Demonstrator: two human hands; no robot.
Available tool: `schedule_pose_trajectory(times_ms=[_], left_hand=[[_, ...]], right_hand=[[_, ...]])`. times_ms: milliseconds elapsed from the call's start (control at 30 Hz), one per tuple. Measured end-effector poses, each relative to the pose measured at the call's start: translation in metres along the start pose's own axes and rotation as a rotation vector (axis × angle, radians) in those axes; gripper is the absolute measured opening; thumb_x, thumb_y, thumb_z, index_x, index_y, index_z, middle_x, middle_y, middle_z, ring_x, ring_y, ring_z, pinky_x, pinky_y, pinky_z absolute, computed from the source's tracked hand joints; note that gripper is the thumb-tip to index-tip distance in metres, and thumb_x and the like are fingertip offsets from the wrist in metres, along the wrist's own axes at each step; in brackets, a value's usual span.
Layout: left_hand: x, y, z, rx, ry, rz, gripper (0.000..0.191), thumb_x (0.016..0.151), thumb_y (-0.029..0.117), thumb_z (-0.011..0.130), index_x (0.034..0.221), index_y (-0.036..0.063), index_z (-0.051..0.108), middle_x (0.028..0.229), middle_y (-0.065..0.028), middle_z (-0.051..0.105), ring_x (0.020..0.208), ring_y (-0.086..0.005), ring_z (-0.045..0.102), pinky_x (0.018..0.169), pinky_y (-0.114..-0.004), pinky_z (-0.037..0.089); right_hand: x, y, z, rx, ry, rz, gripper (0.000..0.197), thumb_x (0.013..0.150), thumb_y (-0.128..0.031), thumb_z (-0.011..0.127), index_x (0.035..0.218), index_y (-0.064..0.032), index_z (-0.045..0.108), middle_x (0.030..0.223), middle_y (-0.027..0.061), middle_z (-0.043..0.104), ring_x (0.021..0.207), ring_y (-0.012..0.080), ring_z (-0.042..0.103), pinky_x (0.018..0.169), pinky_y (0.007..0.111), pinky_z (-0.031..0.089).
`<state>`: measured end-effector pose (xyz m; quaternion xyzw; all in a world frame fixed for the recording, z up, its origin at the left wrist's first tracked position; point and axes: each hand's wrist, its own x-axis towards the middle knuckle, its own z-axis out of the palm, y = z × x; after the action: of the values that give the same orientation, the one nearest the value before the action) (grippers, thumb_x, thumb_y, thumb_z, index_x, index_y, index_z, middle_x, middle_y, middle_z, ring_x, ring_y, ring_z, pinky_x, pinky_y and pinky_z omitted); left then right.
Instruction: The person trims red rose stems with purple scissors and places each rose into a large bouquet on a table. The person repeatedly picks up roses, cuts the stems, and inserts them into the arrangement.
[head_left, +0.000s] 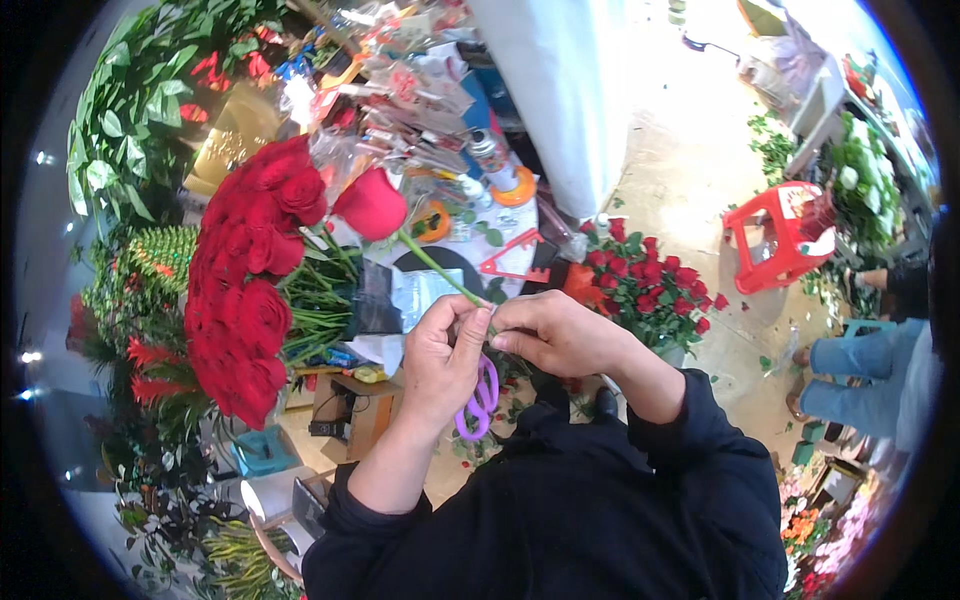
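Both hands meet at the stem of a single red rose (371, 204), whose bloom points up and left. My left hand (450, 352) pinches the green stem between thumb and fingers, and purple-handled scissors (478, 401) hang below the same hand; how they are held and their blades are hidden. My right hand (551, 330) has thumb and forefinger closed at the stem just beside the left thumb. What else lies between the fingertips is too small to tell. To the left stands a large bouquet of red roses (247, 277), its green stems fanned towards the table.
A cluttered round table (517, 259) holds a spray can (491, 154), orange tape rolls (514, 187) and packets. More red roses (652, 281) stand on the right, beyond them a red plastic stool (780, 236). A person in jeans (855, 382) is at far right. Leaves litter the floor.
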<state>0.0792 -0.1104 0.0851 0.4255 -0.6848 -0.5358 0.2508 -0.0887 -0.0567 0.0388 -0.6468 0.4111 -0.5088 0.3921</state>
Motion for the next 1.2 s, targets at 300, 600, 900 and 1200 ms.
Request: schedule_pose_trajectory(times_ms=[300,600,900,1200], left_hand=[[-0.020,-0.002,0.063,-0.488,0.160,0.234,0.014,0.101,0.019,0.045,0.094,0.0080,0.048,0.077,0.0004,0.046,0.049,-0.0028,0.030,0.044,-0.020,0.028],[-0.047,0.005,0.094,-0.591,0.148,0.471,0.011,0.102,0.018,0.042,0.099,0.0076,0.046,0.092,-0.0048,0.048,0.062,-0.0076,0.038,0.058,-0.025,0.039],[-0.064,-0.005,0.088,-0.446,0.122,0.618,0.008,0.101,0.015,0.043,0.101,0.0077,0.047,0.097,-0.0056,0.050,0.069,-0.0097,0.043,0.066,-0.028,0.042],[-0.074,-0.006,0.094,-0.415,0.128,0.567,0.008,0.100,0.014,0.045,0.100,0.0063,0.047,0.094,-0.0063,0.050,0.067,-0.0091,0.041,0.063,-0.027,0.042]], right_hand=[[-0.114,-0.049,0.047,-0.430,0.367,0.223,0.047,0.085,-0.014,0.063,0.126,0.0033,0.047,0.109,0.0209,0.059,0.095,0.0354,0.059,0.082,0.040,0.049],[-0.157,-0.037,0.036,-0.209,0.240,0.130,0.054,0.085,-0.032,0.067,0.126,-0.0038,0.046,0.099,0.0163,0.058,0.081,0.0287,0.061,0.070,0.036,0.051],[-0.178,-0.041,0.029,0.713,0.170,0.349,0.044,0.096,-0.044,0.052,0.116,-0.0049,0.046,0.080,-0.0001,0.050,0.067,0.0090,0.052,0.062,0.026,0.049],[-0.178,-0.062,0.023,0.485,0.257,0.467,0.041,0.091,-0.039,0.061,0.104,-0.0010,0.055,0.071,0.0021,0.056,0.053,0.0102,0.056,0.049,0.026,0.049]])
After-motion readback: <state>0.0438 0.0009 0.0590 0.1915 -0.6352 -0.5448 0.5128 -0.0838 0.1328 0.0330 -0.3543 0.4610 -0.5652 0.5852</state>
